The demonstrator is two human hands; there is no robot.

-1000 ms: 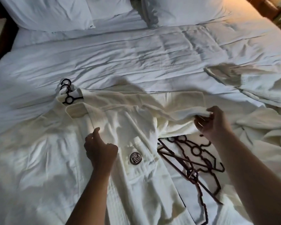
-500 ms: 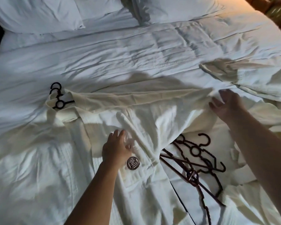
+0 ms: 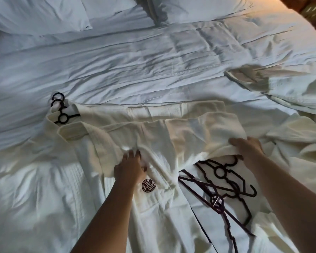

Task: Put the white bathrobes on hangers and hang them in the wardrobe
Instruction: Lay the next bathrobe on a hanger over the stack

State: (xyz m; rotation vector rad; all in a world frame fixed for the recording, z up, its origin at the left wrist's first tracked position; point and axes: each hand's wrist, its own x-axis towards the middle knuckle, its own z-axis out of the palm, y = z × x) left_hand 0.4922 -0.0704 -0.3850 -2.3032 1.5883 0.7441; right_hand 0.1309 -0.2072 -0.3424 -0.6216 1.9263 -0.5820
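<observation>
I can read no words, numbers or brand names anywhere in my view. The one sign I see is a round dark emblem (image 3: 148, 185) stitched on the front of the white bathrobe (image 3: 171, 143) on the bed (image 3: 135, 70). It shows wavy, curling lines inside a ring, with no letters I can make out. It sits just beside the left hand (image 3: 129, 168).

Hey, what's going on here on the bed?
A person is arranging a bathrobe spread on the bed. The left hand rests on its front beside the logo; the right hand grips a fold above loose hangers. Hanger hooks poke from the collar. It is not yet hung up.
</observation>
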